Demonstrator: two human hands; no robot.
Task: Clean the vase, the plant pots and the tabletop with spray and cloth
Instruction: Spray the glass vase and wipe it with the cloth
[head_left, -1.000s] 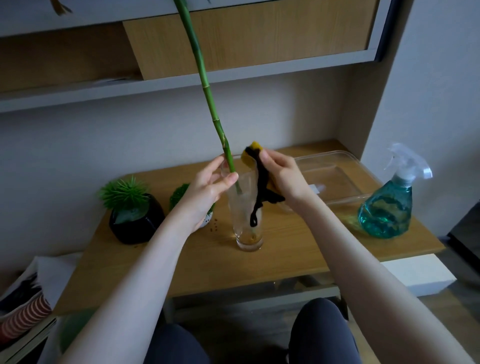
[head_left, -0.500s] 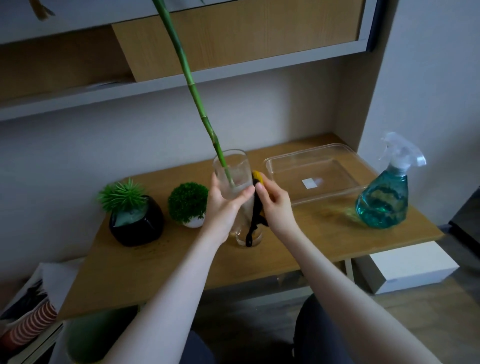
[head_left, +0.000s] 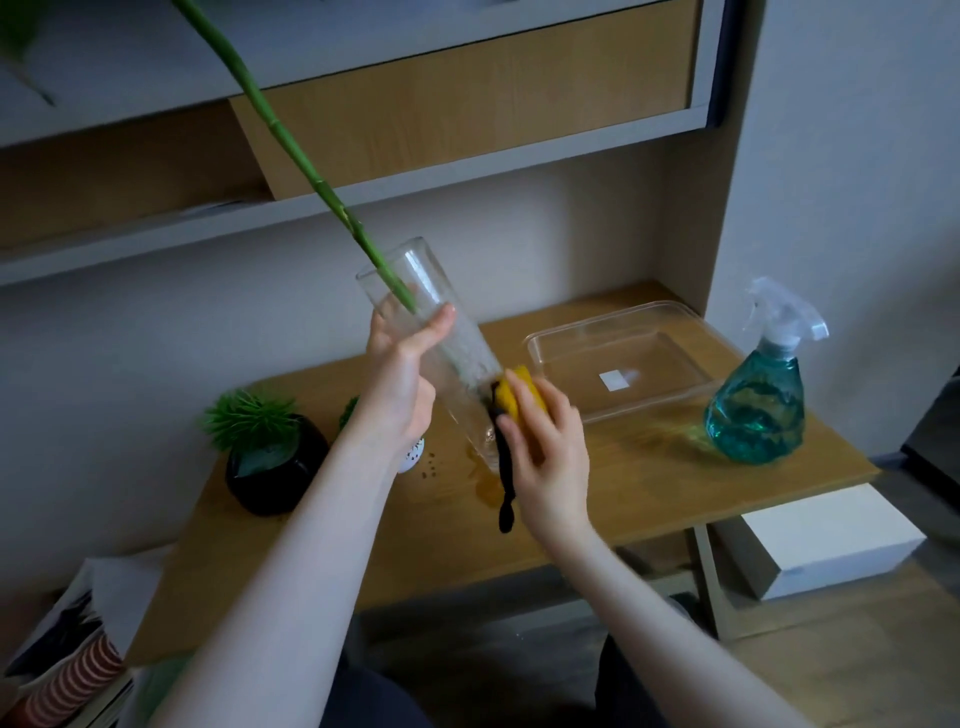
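Observation:
My left hand (head_left: 402, 382) grips a tall clear glass vase (head_left: 462, 358) near its rim and holds it tilted to the left above the wooden tabletop (head_left: 649, 478). A long green stalk (head_left: 291, 140) sticks out of its mouth toward the upper left. My right hand (head_left: 545, 447) presses a yellow cloth with a black strap (head_left: 511, 397) against the vase's lower right side; the strap dangles below. A black pot with a spiky green plant (head_left: 270, 467) stands at the table's left. A small white pot (head_left: 413, 457) is mostly hidden behind my left wrist.
A teal spray bottle (head_left: 758, 410) stands at the table's right end. A clear plastic tray (head_left: 623, 364) lies behind it toward the wall. Dark crumbs (head_left: 431, 467) and a wet patch lie under the vase. A shelf and cabinet hang overhead. A white box (head_left: 826, 540) sits on the floor.
The vase has been lifted off the table and tipped to the left. My right hand with the cloth has slid down to the vase's lower part.

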